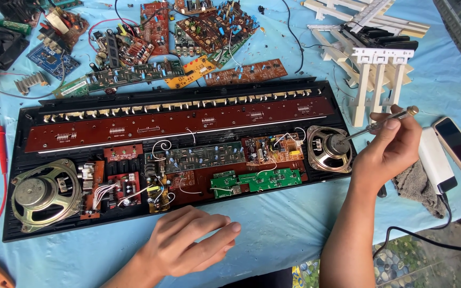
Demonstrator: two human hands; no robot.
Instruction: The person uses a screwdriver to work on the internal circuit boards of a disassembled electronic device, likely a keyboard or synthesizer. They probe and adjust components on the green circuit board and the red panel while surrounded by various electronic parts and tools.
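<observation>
The right hand point(388, 152) is closed around a slim metal screwdriver with a brass-coloured end point(381, 124), thumb and fingers pinched on the shaft close to its upper end. The tool slants down and away to the left of that grip, and its tip rests on the round silver magnet of the small right-hand speaker point(330, 149), which sits in the right end of the opened black plastic keyboard case point(70, 226). Just to the right of this hand lie a white rectangular power bank point(436, 160), a dark-screened phone point(458, 144) and a crumpled grey cloth point(415, 184); beyond it stands a heap of loose white and black piano keys point(372, 48).

The left hand point(188, 241) holds nothing: it lies palm down with its fingers loosely extended and close together on the light blue tablecloth point(284, 229), just in front of the case's near edge. Directly beyond its fingertips are the green circuit board point(257, 181) and the brown boards inside the case; a larger speaker point(42, 194) sits well off to its left.
</observation>
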